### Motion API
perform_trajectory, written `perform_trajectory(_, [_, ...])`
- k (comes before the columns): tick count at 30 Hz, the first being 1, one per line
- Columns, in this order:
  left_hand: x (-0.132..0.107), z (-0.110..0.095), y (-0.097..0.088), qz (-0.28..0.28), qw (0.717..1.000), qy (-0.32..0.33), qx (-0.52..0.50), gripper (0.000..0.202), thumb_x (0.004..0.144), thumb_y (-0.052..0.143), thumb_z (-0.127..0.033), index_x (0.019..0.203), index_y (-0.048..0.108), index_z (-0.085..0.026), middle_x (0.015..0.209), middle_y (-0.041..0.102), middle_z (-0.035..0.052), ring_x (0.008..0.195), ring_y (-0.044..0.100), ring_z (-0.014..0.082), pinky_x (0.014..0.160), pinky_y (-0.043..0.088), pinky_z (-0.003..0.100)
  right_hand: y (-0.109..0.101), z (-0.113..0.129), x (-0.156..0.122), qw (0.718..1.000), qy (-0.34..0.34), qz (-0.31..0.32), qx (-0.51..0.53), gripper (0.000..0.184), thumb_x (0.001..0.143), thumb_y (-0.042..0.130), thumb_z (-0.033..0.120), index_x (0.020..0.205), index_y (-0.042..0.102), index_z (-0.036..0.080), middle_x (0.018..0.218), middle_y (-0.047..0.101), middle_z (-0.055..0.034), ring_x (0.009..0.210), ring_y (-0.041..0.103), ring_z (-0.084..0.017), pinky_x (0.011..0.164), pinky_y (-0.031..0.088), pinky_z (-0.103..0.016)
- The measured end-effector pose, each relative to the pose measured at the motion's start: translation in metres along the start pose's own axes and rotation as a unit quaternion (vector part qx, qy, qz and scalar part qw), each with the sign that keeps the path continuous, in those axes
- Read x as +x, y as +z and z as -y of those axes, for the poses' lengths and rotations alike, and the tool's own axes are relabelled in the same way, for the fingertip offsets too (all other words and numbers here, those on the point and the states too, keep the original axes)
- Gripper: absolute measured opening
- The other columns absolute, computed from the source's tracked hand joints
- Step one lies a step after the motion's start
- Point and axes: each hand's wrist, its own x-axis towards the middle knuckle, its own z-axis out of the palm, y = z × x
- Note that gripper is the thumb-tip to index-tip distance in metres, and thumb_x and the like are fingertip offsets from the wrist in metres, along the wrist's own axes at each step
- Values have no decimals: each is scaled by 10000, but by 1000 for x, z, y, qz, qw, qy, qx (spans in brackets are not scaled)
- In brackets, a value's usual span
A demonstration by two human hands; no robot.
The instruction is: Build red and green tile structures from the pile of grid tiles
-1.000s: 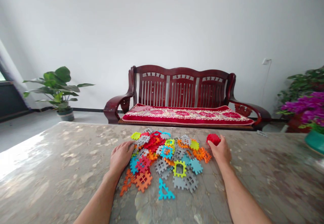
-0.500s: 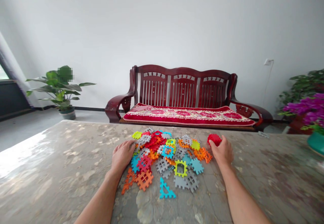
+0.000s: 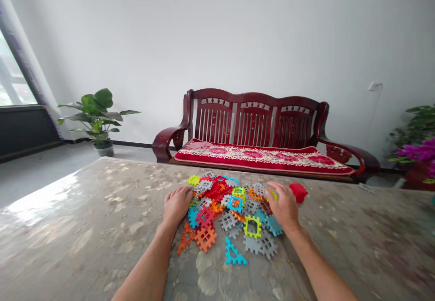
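A loose heap of interlocking plastic waffle blocks in grey, orange, red, blue and lime lies in the middle of the table. My left hand rests palm down on the heap's left edge, with its fingers among grey and blue pieces. My right hand is over the heap's right side, fingers apart, its tips at a lime piece. Just beyond it sits a red clump of joined pieces, apart from that hand. A blue triangular piece and a lime square frame lie near me.
The table has a glossy, mottled stone-like top. Beyond its far edge stand a dark red wooden bench with a red floral cushion, a potted green plant, and purple flowers at the right.
My right hand has let go of the red clump, which stays on the table, and has moved left over the heap. The view has shifted slightly, with the room sliding right.
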Motion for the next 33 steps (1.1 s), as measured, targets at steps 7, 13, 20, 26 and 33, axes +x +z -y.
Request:
perform_trajectory(7, [-1,-3,-3,2,1000,0,-4,322,919,410,-375,1060,687,-291,1216,702,31,1197,580,221,1081,316,419,13,100,-17,970,-148,168,91,335,804,583,198,1114,697,256,1117,714,-50,1121,570,-238,1024,429,-420])
perform_trajectory(13, [-2,-4,-4,-2,1000,0,-2,319,916,412,-363,1054,683,-270,1186,713,43,1173,595,218,1072,324,410,38,140,-27,918,-271,280,73,580,749,648,210,1318,574,299,1439,531,-2,1354,363,-264,1160,262,-463])
perform_trajectory(20, [-3,-5,-4,-2,1000,-2,4,332,914,401,-363,1066,678,-260,1190,705,52,1166,599,229,1060,337,416,40,154,-19,872,-342,348,28,443,799,600,201,1236,601,276,1264,618,-27,1312,362,-243,1131,259,-427])
perform_trajectory(26, [-3,-5,-4,1,1000,-5,9,340,915,393,-370,1083,671,-266,1213,696,55,1171,596,239,1068,329,423,39,153,-17,866,-363,344,5,406,786,615,230,1191,599,238,1188,608,-64,1168,432,-239,1084,302,-420])
perform_trajectory(33, [-3,-4,-4,-1,1000,-7,12,351,910,398,-382,1096,674,-272,1248,684,50,1168,598,249,1053,342,411,39,150,-15,872,-360,331,25,417,770,620,244,1186,613,250,1134,641,-57,1133,476,-233,1070,326,-412])
